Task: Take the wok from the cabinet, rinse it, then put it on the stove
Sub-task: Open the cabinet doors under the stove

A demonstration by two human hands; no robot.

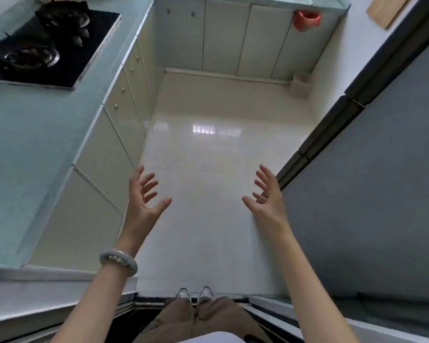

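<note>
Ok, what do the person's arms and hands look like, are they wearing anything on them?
Both forearms are bare, no sleeves in view. The left wrist carries a thick, pale, glossy bangle with what looks like small pale beads alongside. The left hand and right hand show no rings or gloves.

Single head-worn view, wide-angle, edges bowed. Lens high above floor [208, 149], pitched steeply down and forward along narrow kitchen aisle. Stove [60, 58] lies upper left in frame, seen from above and at slant, on surface [22, 149] that runs from stove back toward camera. Cabinet doors [226, 33] close aisle's far end, right of stove. Left hand [141, 201] and right hand [270, 201] enter from bottom edge, much nearer lens than stove. Shoes [195, 293] directly beneath lens, nearest of all. Grey panel [369, 194] faces stove across aisle.
</note>
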